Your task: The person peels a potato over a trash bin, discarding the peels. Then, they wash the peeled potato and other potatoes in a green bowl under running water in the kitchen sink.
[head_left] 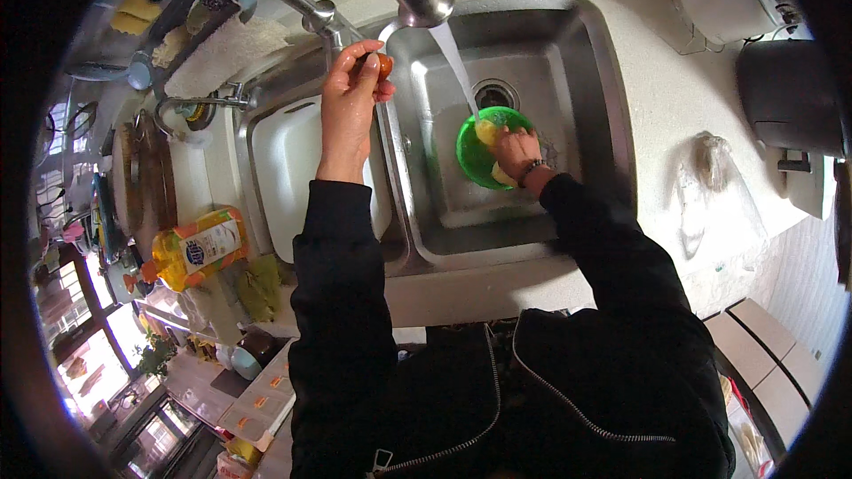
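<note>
My left hand (353,103), wet, is raised over the divider between the two sink basins and pinches a small reddish-brown round item (384,66), too small to name. My right hand (516,153), with a beaded bracelet at the wrist, reaches into a green plastic bowl (468,158) in the right steel basin (492,236). Its fingers are at a yellow piece (486,132); whether they grip it I cannot tell. Another pale yellow piece (504,176) shows below the hand. Water runs from the metal faucet (426,3) into the bowl, which sits just below the drain (496,93).
A white tub (286,159) fills much of the left basin. An orange dish-soap bottle (200,248) lies left of the sink beside a green cloth (258,287). On the right counter are a clear plastic bag (719,199) and a dark appliance (789,96).
</note>
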### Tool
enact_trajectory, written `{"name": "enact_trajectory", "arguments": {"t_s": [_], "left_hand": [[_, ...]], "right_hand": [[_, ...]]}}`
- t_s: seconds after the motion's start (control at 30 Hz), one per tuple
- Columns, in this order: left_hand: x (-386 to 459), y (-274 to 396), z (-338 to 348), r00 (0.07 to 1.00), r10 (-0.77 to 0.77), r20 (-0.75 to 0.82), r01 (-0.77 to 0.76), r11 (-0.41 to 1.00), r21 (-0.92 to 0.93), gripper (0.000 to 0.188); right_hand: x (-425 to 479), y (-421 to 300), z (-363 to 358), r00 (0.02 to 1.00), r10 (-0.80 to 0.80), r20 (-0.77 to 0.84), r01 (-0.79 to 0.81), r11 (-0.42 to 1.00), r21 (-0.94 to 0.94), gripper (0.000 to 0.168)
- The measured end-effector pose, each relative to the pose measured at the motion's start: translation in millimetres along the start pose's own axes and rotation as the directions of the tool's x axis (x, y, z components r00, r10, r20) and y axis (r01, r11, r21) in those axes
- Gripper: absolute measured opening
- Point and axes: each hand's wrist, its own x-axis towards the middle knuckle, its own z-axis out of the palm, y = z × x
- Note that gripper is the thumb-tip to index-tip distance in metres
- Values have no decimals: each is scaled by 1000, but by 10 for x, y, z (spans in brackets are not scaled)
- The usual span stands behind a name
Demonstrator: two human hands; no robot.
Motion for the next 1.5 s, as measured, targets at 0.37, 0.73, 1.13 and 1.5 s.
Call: {"name": "enact_trajectory", "arguments": {"t_s": [0.37,0.73,1.13,1.5], "left_hand": [[78,78,59,995,-22,-94,29,997,72,14],[-747,-127,-96,973,-175,150,217,914,-342,24],[-1354,451,68,873,-149,464,353,851,-390,39],[-2091,1628,564,508,484,713,334,652,-680,29]], "right_hand": [[160,-183,-130,994,9,109,-12,1000,26,32],[-592,434,-337,972,-178,-155,124,943,-309,17],[-1498,398,-583,997,43,-57,-42,999,6,23],[-1605,505,-260,994,77,-79,-73,996,54,19]]}}
